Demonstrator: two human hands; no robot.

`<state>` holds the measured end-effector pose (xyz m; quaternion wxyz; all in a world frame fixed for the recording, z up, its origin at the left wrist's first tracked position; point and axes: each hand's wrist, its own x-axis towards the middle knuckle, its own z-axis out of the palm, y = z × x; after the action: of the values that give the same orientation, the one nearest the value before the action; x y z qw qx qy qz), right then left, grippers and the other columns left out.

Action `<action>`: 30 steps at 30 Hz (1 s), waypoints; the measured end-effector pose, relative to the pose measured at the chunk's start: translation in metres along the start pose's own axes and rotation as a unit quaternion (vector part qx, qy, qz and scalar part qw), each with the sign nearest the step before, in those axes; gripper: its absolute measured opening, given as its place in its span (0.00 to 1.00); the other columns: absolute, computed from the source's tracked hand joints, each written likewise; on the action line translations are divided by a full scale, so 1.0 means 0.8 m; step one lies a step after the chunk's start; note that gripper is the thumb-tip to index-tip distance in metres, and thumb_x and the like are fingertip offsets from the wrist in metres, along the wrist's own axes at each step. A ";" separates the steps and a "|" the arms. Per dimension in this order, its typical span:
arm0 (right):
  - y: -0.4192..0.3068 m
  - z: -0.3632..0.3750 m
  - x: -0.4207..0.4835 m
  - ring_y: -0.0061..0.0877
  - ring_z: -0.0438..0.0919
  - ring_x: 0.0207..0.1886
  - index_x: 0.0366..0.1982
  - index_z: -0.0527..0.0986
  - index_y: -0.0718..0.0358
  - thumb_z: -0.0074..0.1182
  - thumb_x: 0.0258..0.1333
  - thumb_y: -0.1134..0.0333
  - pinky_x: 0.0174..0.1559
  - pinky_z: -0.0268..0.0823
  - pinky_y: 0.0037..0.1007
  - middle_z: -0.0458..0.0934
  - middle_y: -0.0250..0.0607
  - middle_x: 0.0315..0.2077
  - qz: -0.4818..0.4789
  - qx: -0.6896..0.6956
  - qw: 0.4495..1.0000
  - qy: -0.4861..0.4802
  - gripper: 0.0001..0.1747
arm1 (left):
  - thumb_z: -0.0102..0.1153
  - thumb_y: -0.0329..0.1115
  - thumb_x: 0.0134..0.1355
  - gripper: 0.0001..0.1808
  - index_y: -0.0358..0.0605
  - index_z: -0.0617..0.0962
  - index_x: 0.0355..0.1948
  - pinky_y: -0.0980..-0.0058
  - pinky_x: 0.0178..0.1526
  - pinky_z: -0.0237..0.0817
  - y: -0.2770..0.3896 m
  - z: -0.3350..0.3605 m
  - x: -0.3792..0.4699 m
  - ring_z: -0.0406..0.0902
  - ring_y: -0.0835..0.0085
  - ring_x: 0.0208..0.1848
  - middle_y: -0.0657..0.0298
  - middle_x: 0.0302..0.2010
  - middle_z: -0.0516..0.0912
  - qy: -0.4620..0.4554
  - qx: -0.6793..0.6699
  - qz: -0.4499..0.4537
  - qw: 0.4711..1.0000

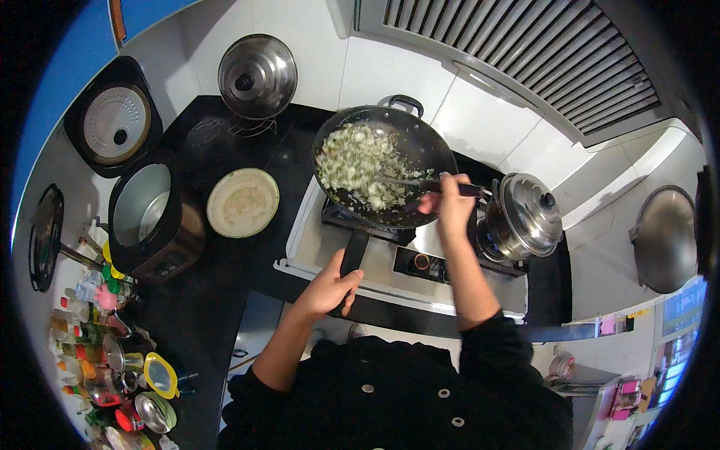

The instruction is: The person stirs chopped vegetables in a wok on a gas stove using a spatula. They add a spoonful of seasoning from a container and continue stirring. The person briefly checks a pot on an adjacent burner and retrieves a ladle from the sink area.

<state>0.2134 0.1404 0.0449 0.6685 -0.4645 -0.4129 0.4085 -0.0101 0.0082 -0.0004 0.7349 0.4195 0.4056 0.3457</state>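
My left hand (333, 286) grips the long black handle (355, 253) of a dark wok (424, 138), which sits over the near-left burner of the gas stove. In the wok lies a pale green and white heap of fried rice or finely chopped food (363, 163), blurred on its left side. With my right hand (451, 199) I hold a spatula (430, 186) by its dark handle; its metal end reaches into the food. Right of that hand a lidded steel pot (520, 216) stands on the other burner, where a small blue flame shows.
An emptied-looking plate with residue (243, 202) lies on the black counter (264, 146). An open rice cooker (154, 225) stands left of it. Bottles and jars (101, 349) crowd the far left. A steel lid (257, 77) leans at the back wall, and the range hood (523, 62) hangs above right.
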 end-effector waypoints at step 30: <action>-0.103 -0.057 0.085 0.28 0.83 0.31 0.34 0.68 0.67 0.54 0.57 0.73 0.35 0.76 0.26 0.78 0.39 0.30 -0.093 -0.180 0.927 -0.315 0.07 | 0.51 0.32 0.65 0.29 0.44 0.56 0.63 0.74 0.15 0.62 0.003 0.002 -0.002 0.68 0.77 0.17 0.65 0.24 0.69 0.010 0.002 0.012 1.000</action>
<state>0.2914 0.1715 0.1254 0.4438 -0.3841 -0.7103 0.3886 -0.0099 0.0072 0.0031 0.7256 0.4224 0.4087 0.3578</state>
